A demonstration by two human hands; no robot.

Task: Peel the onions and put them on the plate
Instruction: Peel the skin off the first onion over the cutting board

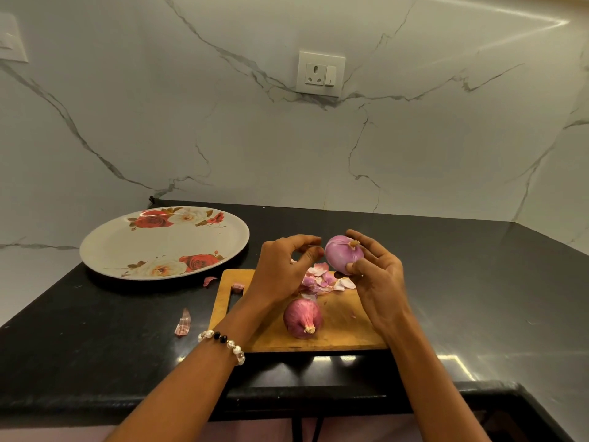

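My right hand (376, 279) grips a pale purple, mostly peeled onion (342, 255) above the wooden cutting board (338, 330). My left hand (283, 269) hovers just left of that onion with fingers curled and thumb and fingertips close together; I cannot tell if it pinches a bit of skin. A second, darker onion (302, 317) with its skin on lies on the board between my wrists. A pile of peels (322, 280) sits at the board's far side. The floral plate (134, 247) stands empty at the left.
Loose skin scraps lie on the black counter: one (183, 323) left of the board, another (209, 280) near the plate's edge. A marble wall with a power socket (320, 74) closes the back. The counter's front edge runs below my forearms.
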